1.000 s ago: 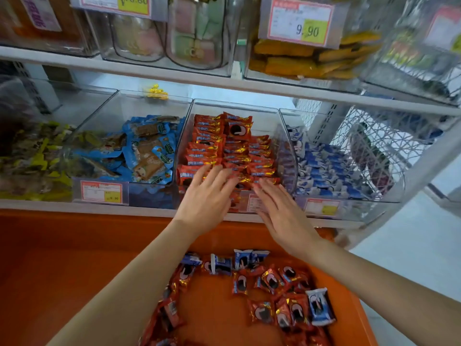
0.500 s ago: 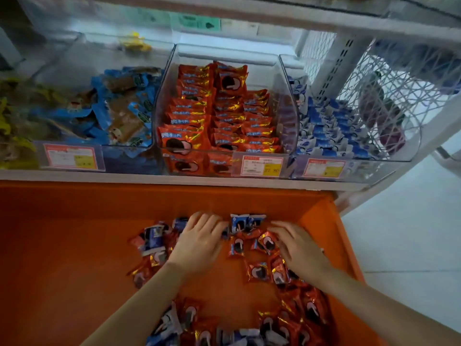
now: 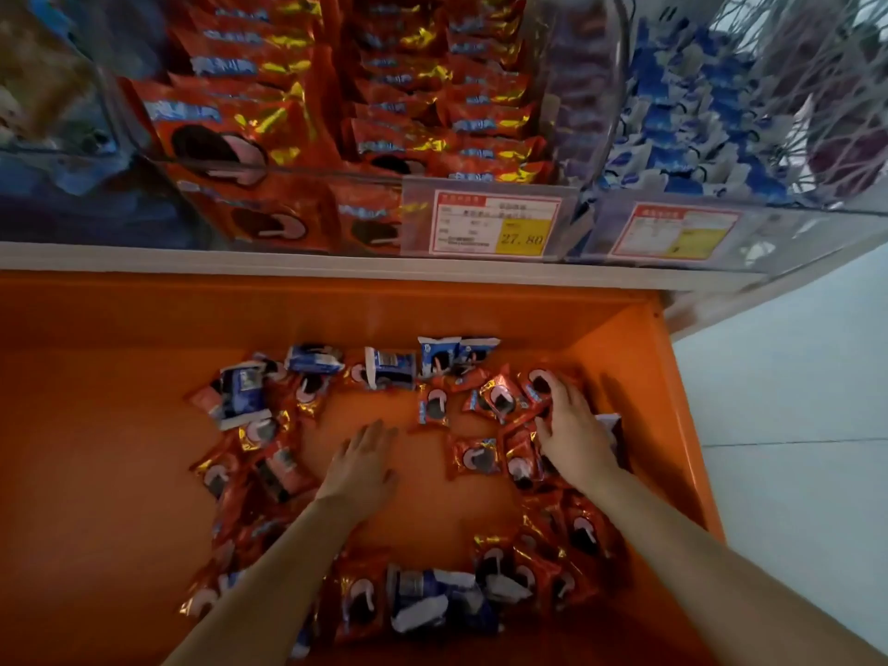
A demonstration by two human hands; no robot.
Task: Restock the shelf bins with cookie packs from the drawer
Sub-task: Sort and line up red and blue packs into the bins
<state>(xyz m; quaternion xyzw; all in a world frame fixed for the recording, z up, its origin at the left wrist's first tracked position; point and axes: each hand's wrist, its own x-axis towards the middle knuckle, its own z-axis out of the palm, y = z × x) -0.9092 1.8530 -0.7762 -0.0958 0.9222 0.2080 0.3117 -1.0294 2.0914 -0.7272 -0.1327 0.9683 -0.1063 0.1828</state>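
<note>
Fingers of the right hand [image 3: 572, 427] lie spread over red cookie packs [image 3: 502, 398] at the right of the drawer [image 3: 120, 425]; whether one is pinched cannot be told.
Left hand [image 3: 363, 461] rests flat on bare orange floor, holding nothing, with packs strewn left, near and far of it. The right hand looks nearer the cluster, and the red-pack bin [image 3: 616, 88] stands on the shelf beyond the drawer, far and slightly left, already well filled behind its price tag [image 3: 495, 225].

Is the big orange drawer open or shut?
Open. The orange drawer sticks out below the shelf, so its floor and loose cookie packs show, with the left hand and right hand inside.
</note>
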